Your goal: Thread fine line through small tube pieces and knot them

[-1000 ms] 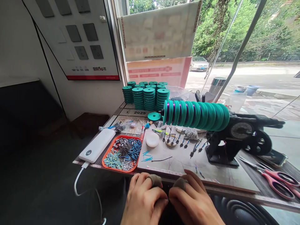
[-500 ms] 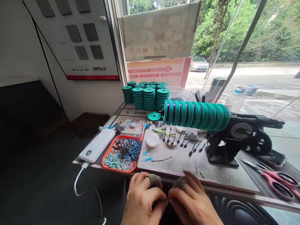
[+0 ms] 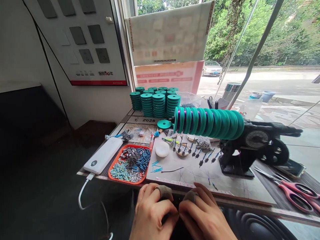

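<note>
While your hands press together, whatever they pinch stays hidden.
Your left hand point(image 3: 152, 213) and right hand point(image 3: 203, 216) curl knuckle-to-knuckle below the surface point(image 3: 225, 186) edge; wrists cut off.

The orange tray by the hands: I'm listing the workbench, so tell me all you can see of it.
The shallow orange plastic tray with rounded corners lies flat near the table's front edge, ahead of the left hand. It holds heaps of small blue, pale green and silvery tube-like pieces. A white power bank lies against its left side. No hand touches it.
</note>
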Demonstrator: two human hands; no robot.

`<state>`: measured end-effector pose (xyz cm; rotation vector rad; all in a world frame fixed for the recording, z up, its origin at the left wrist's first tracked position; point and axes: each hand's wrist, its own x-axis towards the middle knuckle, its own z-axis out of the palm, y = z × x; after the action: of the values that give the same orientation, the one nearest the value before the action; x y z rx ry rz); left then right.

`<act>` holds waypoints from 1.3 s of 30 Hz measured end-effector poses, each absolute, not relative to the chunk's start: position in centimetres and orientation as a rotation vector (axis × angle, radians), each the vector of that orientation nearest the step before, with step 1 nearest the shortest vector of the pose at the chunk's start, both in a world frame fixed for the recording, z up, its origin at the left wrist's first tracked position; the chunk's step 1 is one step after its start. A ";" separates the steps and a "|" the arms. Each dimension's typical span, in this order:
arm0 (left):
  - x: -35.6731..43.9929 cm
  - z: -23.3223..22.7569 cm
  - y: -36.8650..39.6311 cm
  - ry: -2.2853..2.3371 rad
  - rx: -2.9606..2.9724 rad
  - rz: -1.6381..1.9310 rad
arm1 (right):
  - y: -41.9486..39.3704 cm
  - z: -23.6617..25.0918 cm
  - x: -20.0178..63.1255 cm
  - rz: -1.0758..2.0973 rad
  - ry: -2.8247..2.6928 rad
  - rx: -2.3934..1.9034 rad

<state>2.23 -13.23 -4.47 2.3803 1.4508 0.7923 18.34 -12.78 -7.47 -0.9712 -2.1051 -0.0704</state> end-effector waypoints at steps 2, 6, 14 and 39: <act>2.3 -4.5 -13.2 1.459 2.369 0.796 | -12.8 -7.5 18.3 -0.068 -2.106 -0.971; 2.2 -4.6 -13.3 1.457 2.366 0.793 | -12.7 -7.5 18.3 -0.053 -2.098 -0.981; 2.2 -4.6 -13.3 1.478 2.363 0.841 | -12.6 -7.4 18.0 -0.029 -2.086 -0.989; 2.6 -5.1 -13.4 1.634 2.287 0.750 | -12.8 -8.0 18.2 0.021 -2.122 -1.006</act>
<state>2.63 -13.38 -5.08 2.2868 1.6340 0.7501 18.22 -12.78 -8.00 -1.0062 -2.1219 0.0211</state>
